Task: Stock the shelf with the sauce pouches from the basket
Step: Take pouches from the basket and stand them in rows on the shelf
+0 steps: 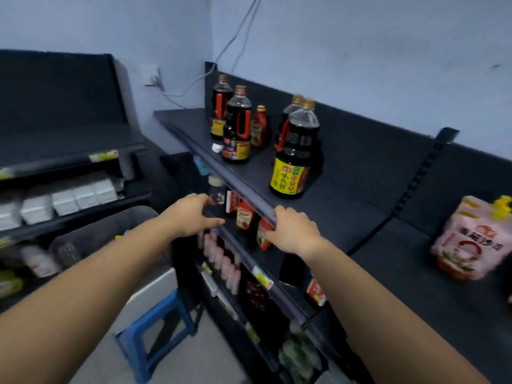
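Three red sauce pouches stand in a row on the second shelf (277,268), under the lip of the top shelf (243,187): one at the back (232,201), one in the middle (245,218) and the nearest one (261,235). My right hand (293,231) reaches under that lip; its thumb and curled fingers grip the nearest pouch. My left hand (191,214) is stretched out flat to the left of the row, fingertips by a dark jar (217,194), holding nothing. The grey basket (108,228) sits lower left; its contents are hidden.
Several dark soy sauce bottles (291,162) and a small red bottle (259,130) stand on the top shelf, with a pink bag (468,239) at the right. A blue stool (155,328) stands on the floor below. Another rack with white boxes (69,202) is on the left.
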A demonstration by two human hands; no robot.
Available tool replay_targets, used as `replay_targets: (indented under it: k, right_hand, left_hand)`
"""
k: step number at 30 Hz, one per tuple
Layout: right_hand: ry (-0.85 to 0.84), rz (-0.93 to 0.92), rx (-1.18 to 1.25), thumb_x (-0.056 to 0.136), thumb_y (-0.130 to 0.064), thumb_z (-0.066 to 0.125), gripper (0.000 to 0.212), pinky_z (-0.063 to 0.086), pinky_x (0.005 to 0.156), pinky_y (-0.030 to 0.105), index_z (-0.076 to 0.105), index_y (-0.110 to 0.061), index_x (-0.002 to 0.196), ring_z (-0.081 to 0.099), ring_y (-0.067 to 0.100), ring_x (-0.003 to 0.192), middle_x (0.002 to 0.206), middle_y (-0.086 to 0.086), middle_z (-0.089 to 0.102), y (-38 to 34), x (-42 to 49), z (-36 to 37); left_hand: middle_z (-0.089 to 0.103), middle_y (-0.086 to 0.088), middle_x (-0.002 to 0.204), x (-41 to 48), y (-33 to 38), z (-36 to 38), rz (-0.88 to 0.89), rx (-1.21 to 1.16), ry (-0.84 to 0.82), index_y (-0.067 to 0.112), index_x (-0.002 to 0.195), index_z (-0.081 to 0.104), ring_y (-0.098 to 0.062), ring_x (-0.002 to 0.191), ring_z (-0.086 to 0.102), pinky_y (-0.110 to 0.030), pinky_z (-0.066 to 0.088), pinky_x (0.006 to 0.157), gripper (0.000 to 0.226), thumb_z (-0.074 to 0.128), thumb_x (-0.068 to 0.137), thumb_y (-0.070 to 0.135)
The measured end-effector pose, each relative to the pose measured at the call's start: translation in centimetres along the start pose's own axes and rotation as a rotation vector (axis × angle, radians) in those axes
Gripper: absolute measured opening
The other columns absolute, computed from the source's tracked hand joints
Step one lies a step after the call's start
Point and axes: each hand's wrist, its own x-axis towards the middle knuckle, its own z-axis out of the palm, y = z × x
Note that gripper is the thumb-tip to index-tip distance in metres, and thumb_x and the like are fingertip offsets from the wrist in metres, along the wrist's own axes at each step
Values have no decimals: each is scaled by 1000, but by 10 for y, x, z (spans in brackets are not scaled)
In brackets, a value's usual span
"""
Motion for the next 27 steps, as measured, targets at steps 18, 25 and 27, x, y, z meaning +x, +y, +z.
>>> replay_targets:
  k: [18, 25, 27]
  right_hand:
    - [-175, -379, -16, 91, -42, 59, 52, 45, 98, 47, 44, -17, 134, 48, 37, 123, 136, 11, 51, -257, 180, 95]
    - [-263, -525, -2, 88, -44, 60, 50, 47, 96, 47, 48, -18, 129, 52, 36, 119, 131, 9, 54, -317, 278, 146]
    - [-337, -574, -5, 90, -44, 59, 43, 49, 93, 47, 50, -17, 123, 55, 34, 114, 127, 8, 56, -329, 302, 168]
  left_hand:
    - [54, -11, 136, -12, -279, -42, -434, -25, 37, 13, 138, 46, -27, 121, 55, -37, 47, 100, 80, 69, 78, 60]
    - [57, -12, 135, 36, -346, -29, -625, -140, 74, 12, 140, 40, -27, 116, 58, -39, 49, 97, 81, 70, 80, 58]
    - [56, -12, 137, 52, -364, -23, -689, -153, 56, 11, 141, 39, -28, 118, 58, -39, 48, 98, 82, 69, 81, 57]
